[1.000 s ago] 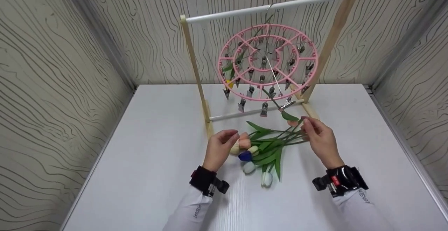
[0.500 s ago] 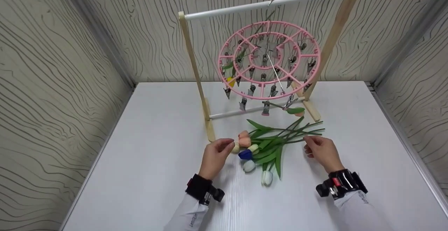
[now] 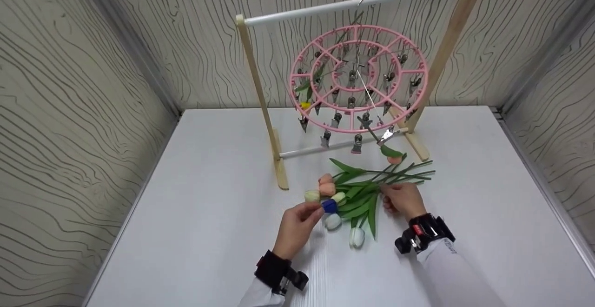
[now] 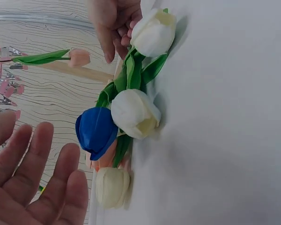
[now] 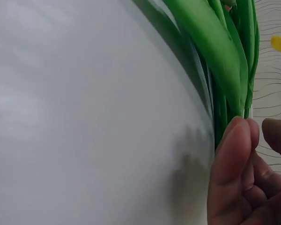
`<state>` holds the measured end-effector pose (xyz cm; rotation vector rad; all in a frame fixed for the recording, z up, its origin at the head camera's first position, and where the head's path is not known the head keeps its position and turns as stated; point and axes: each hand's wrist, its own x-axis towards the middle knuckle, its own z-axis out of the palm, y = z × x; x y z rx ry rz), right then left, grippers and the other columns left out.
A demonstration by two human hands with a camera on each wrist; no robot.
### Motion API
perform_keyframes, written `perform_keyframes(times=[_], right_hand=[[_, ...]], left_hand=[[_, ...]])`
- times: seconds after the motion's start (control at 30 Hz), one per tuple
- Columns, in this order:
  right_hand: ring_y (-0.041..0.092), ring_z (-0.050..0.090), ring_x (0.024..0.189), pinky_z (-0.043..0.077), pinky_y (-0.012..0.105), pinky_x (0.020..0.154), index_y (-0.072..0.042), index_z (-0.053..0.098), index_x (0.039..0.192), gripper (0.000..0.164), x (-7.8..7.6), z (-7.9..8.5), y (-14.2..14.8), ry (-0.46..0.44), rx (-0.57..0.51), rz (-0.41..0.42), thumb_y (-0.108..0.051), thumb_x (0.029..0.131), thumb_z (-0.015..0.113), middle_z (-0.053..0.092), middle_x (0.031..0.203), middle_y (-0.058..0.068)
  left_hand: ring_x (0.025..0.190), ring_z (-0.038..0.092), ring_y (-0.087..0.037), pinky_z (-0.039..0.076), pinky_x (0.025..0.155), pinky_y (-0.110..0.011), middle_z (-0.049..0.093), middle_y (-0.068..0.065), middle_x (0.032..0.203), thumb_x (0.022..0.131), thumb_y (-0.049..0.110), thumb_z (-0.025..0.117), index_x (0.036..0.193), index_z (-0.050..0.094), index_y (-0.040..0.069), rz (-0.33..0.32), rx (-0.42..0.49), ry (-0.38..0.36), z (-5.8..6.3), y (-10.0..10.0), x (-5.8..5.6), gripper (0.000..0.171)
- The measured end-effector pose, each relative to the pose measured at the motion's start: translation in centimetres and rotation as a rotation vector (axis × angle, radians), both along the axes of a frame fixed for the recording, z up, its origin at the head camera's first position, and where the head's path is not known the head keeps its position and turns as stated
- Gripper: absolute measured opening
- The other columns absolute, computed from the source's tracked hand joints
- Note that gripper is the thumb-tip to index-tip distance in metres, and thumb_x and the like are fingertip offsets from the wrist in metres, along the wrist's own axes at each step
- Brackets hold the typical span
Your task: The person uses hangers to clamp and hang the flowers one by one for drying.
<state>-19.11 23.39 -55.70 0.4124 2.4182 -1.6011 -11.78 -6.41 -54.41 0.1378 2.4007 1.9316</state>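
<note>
A bunch of artificial tulips lies on the white table, heads to the left, green leaves and stems to the right. Beside the blue tulip, my left hand has its fingers loosely bent; the left wrist view shows nothing in its grasp. My right hand is at the stems, its index fingertip right at them, while the thumb stands apart in the right wrist view. Overhead hangs a round pink clip hanger. One of its clips holds a peach tulip by the stem, and a yellow tulip hangs at its left.
The hanger hooks over the white rod of a stand with wooden posts. Its lower bar and feet stand behind the flowers. Many metal clips dangle from the rings. Wood-patterned walls enclose the table.
The right hand has left the clipped peach tulip and come down and left to the bunch's stems. That tulip sways on its clip. The left hand has moved nearer the blue tulip.
</note>
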Motion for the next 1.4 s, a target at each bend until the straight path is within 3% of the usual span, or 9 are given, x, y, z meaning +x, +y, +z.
perform_keyframes(times=[0.1,0.23,0.43,0.6,0.73,0.9,1.03,1.17,1.4], right_hand=[[0.010,0.061,0.048,0.052,0.023,0.048,0.002,0.073,0.076,0.045,-0.4,-0.1,-0.4,0.004,0.047,-0.004,-0.032,0.105,0.066,0.064,0.055,-0.003],[0.010,0.060,0.046,0.050,0.023,0.046,0.000,0.072,0.072,0.043,-0.6,0.0,-0.6,0.010,0.069,-0.007,-0.031,0.102,0.069,0.062,0.052,-0.003],[0.009,0.060,0.049,0.051,0.022,0.049,0.001,0.068,0.077,0.035,-0.5,-0.2,-0.4,-0.062,-0.065,-0.018,-0.024,0.102,0.068,0.061,0.056,-0.003],[0.008,0.061,0.054,0.054,0.022,0.052,0.008,0.068,0.098,0.031,0.3,0.0,0.0,-0.100,-0.153,-0.061,-0.022,0.102,0.066,0.063,0.062,-0.002],[0.007,0.066,0.061,0.058,0.023,0.059,0.015,0.064,0.122,0.040,1.2,0.7,0.6,-0.085,-0.183,-0.069,-0.022,0.105,0.063,0.067,0.070,-0.003],[0.003,0.068,0.069,0.060,0.020,0.067,0.016,0.059,0.130,0.042,2.3,2.3,1.2,-0.028,-0.213,-0.089,-0.019,0.106,0.061,0.069,0.077,-0.006],[0.002,0.068,0.073,0.060,0.019,0.071,0.014,0.062,0.128,0.040,3.4,4.3,1.7,0.044,-0.175,-0.101,-0.019,0.105,0.062,0.071,0.079,-0.009],[0.002,0.069,0.076,0.060,0.017,0.073,0.010,0.068,0.122,0.036,4.4,6.4,1.9,0.175,-0.048,-0.099,-0.021,0.105,0.065,0.074,0.084,-0.008],[-0.008,0.060,0.075,0.048,0.009,0.069,-0.002,0.078,0.102,0.013,6.9,9.2,0.9,0.562,0.281,-0.059,-0.014,0.099,0.073,0.079,0.093,0.012]], left_hand=[[0.092,0.071,-0.009,0.055,0.080,-0.020,0.080,-0.013,0.108,0.101,0.021,0.073,0.114,0.078,0.002,-0.022,0.011,0.004,0.1,0.4,0.6,0.024],[0.093,0.072,-0.010,0.055,0.081,-0.020,0.080,-0.013,0.107,0.101,0.023,0.072,0.115,0.078,0.002,-0.041,0.015,0.009,0.2,0.7,1.0,0.026],[0.093,0.071,-0.010,0.055,0.081,-0.020,0.080,-0.011,0.108,0.102,0.023,0.072,0.116,0.078,0.003,-0.059,0.020,-0.004,0.6,1.0,1.4,0.026],[0.094,0.073,-0.011,0.055,0.082,-0.020,0.080,-0.011,0.109,0.102,0.024,0.072,0.117,0.078,0.003,-0.076,0.024,0.002,1.0,1.3,1.6,0.026],[0.093,0.073,-0.012,0.055,0.081,-0.020,0.080,-0.012,0.108,0.102,0.023,0.072,0.116,0.077,0.000,-0.080,0.026,0.010,1.2,1.4,1.7,0.027],[0.092,0.072,-0.013,0.055,0.080,-0.020,0.080,-0.013,0.107,0.102,0.023,0.072,0.116,0.077,-0.001,-0.094,0.025,-0.008,1.7,1.6,1.8,0.028],[0.089,0.070,-0.008,0.056,0.079,-0.020,0.079,-0.011,0.108,0.102,0.024,0.071,0.115,0.078,0.003,-0.101,0.008,-0.017,1.9,1.7,1.8,0.026],[0.089,0.068,-0.004,0.056,0.080,-0.021,0.079,-0.010,0.109,0.102,0.025,0.071,0.114,0.079,0.006,-0.106,0.003,-0.019,2.2,1.8,1.9,0.024],[0.092,0.068,-0.005,0.056,0.082,-0.021,0.080,-0.009,0.109,0.102,0.025,0.071,0.114,0.079,0.007,-0.122,-0.007,-0.001,3.0,2.0,2.2,0.023]])
